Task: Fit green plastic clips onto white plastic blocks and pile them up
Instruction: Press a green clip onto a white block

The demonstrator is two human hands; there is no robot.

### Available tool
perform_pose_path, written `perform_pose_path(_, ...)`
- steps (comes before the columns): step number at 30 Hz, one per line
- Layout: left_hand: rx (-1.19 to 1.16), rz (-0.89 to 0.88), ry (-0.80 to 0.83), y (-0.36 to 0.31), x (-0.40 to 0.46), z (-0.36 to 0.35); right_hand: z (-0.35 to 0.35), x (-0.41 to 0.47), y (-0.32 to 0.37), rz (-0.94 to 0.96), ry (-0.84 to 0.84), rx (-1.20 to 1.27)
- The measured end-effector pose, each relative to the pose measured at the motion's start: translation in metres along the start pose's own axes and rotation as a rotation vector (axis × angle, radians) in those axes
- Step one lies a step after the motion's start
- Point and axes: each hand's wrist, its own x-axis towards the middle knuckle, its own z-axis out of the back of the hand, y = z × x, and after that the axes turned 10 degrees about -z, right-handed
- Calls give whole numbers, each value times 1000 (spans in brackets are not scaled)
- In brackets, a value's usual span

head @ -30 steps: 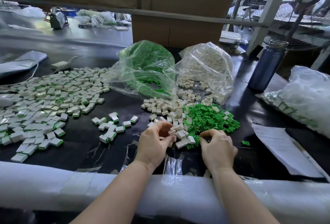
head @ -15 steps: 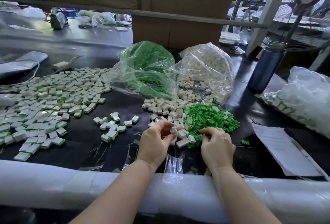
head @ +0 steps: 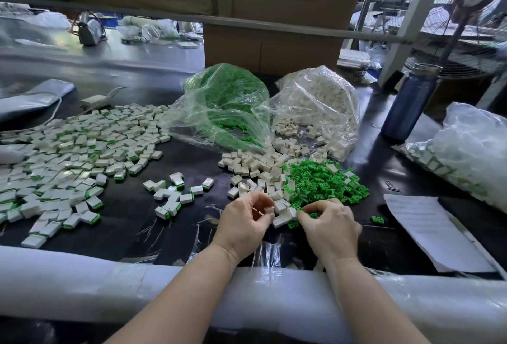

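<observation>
On the black worktable, the left hand has its fingers curled, pinching a small white plastic block between thumb and fingertips just above the near edge of the loose heap of white plastic blocks. The right hand is curled too, thumb and forefinger closed on a small green plastic clip at the near edge of the loose heap of green plastic clips; the two heaps touch and partly mix where they meet. Behind them lie two clear plastic bags with their mouths open toward the heaps: the left bag is filled with green clips, some spilling at its mouth, and the right bag holds white blocks, several of which lie spilled inside its opening. A wide spread pile of finished white blocks with green clips fitted covers the left of the table, with a small separate cluster of finished pieces between it and the hands. At the far right a large clear bag holds what look like more assembled pieces. A dark blue metal bottle stands upright behind it, and a white sheet of paper lies flat near the right hand, with one stray green clip between them.
</observation>
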Motion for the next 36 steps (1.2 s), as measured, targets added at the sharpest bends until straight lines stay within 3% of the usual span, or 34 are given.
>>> perform_pose_path(5,-82,20,0,1,1,1,-1,1,-2,33,-25,24)
perform_pose_path(13,-116,35,10,1,1,2,-1,-3,-2,244,-44,356)
perform_pose_path(28,-246,53,4,0,1,3,3,-9,3,358,218,584)
perform_pose_path(36,-259,58,17,3,1,1,5,-9,4,288,299,771)
